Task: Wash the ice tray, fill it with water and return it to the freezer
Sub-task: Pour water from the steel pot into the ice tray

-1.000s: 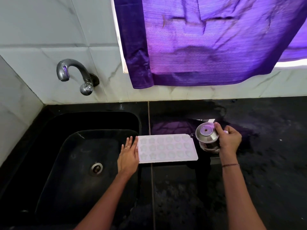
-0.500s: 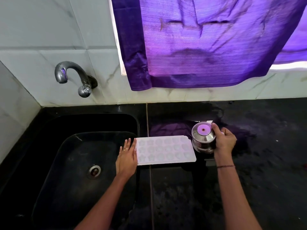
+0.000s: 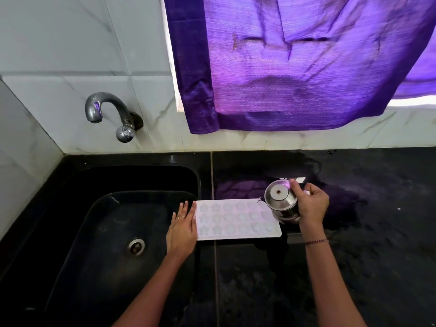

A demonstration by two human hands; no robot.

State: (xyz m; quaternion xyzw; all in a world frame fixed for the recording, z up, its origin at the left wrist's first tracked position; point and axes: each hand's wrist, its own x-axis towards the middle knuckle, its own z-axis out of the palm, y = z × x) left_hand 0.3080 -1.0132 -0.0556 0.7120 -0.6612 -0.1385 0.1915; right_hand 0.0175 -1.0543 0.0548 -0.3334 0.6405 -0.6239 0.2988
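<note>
A white tiled wall with grey veining backs a black stone table (image 3: 368, 232). A purple curtain (image 3: 295, 62) hangs over the window above the table's far edge. A black sink (image 3: 70, 244) is set into the left part of the table, with a steel drain (image 3: 136, 247) in its floor. A curved metal tap (image 3: 106, 109) juts from the wall over the sink's far side.

From the head camera, the ice tray (image 3: 238, 219) lies level on the table just beside the sink's right rim, about midway between the far and near edges. It is pale, with rows of star-shaped moulds facing up, and its long side runs left to right.

The left hand (image 3: 182, 226) rests over the sink's right rim. Its fingers (image 3: 186, 210) are straight and released, laid side by side against the tray's left short edge, and one of them wears a ring.

The right hand (image 3: 311, 204) grasps a small steel pot (image 3: 282, 204), fingers curled round its body. The pot is tilted over the tray's far right corner, with one round end turned up toward the camera. A thin bracelet (image 3: 316, 241) circles the right wrist. A purple reflection lies on the table behind the tray.
</note>
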